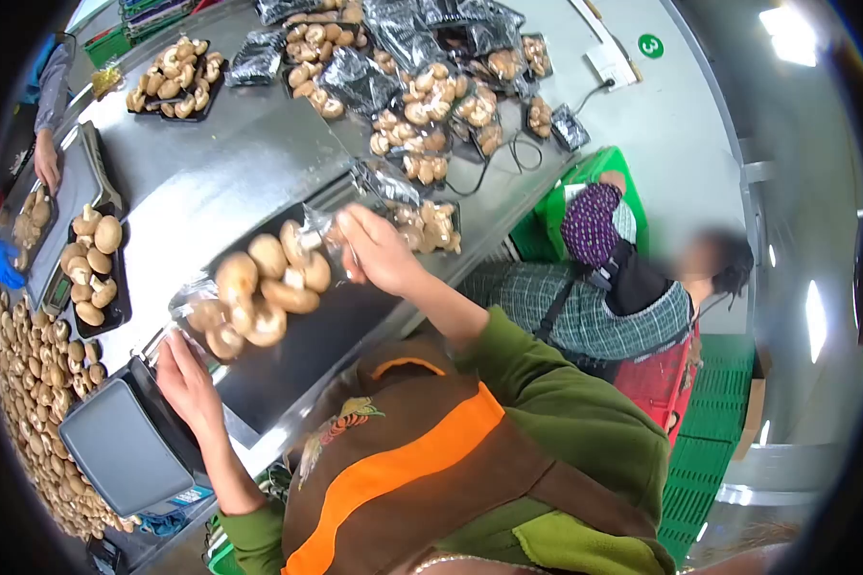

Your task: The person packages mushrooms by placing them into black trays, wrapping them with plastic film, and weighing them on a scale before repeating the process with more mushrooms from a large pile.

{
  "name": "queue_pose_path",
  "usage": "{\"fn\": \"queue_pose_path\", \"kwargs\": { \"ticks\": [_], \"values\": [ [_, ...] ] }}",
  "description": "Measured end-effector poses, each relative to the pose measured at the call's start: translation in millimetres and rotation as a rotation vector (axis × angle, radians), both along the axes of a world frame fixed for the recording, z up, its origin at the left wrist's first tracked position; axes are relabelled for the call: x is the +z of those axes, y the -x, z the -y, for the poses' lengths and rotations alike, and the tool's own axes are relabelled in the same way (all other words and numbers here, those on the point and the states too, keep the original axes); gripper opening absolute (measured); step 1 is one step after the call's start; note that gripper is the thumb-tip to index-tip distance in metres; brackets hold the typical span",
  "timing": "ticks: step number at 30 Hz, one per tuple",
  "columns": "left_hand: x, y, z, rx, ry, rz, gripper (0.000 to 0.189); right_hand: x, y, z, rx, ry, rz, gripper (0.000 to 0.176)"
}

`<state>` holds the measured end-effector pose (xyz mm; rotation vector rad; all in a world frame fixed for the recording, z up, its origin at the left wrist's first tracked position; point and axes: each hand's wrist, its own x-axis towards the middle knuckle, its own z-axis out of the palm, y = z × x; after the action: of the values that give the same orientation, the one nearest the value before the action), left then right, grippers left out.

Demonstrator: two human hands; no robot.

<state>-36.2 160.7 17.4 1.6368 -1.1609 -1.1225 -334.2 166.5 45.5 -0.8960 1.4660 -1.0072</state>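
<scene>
A pack of brown-capped mushrooms [267, 287] with clear plastic film is held up between my two hands, above a dark flat plate [307, 335] set in the metal worktop. My left hand [190, 383] grips the pack's near left end, fingers on the film. At the far right end, my right hand [384, 251] pinches the gathered film [324, 230] between thumb and fingers. The film's edges are slightly blurred. Whether a tray lies under these mushrooms is hidden. Just past my right hand lies another mushroom pack [430, 225].
Several film-wrapped mushroom packs [431, 96] crowd the far side. A black tray of mushrooms [91, 264] stands left, near a grey scale [129, 446] and a heap of loose mushrooms [38, 383]. A co-worker's hand [46, 158] is at far left; another person [585, 307] sits at right.
</scene>
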Motion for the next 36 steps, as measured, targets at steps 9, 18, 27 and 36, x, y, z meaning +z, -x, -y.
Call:
{"fn": "queue_pose_path", "kwargs": {
  "ticks": [9, 18, 27, 36],
  "values": [
    [-33, 18, -75, -0.069, -0.06, 0.152, 0.035, -56, 5, -82, -0.114, -0.079, -0.377, 0.031],
    [-85, 63, -68, -0.4, 0.43, 0.867, 0.02, -159, 48, -177, -0.491, 0.045, -0.746, 0.029],
    [-13, 118, -112, -0.378, -0.375, -0.481, 0.021, -48, -19, -195, -0.099, -0.18, 0.985, 0.024],
    [60, 100, -116, -0.791, -0.847, -0.826, 0.058, -20, 31, -213, -0.251, -0.03, 0.663, 0.048]
  ]
}}
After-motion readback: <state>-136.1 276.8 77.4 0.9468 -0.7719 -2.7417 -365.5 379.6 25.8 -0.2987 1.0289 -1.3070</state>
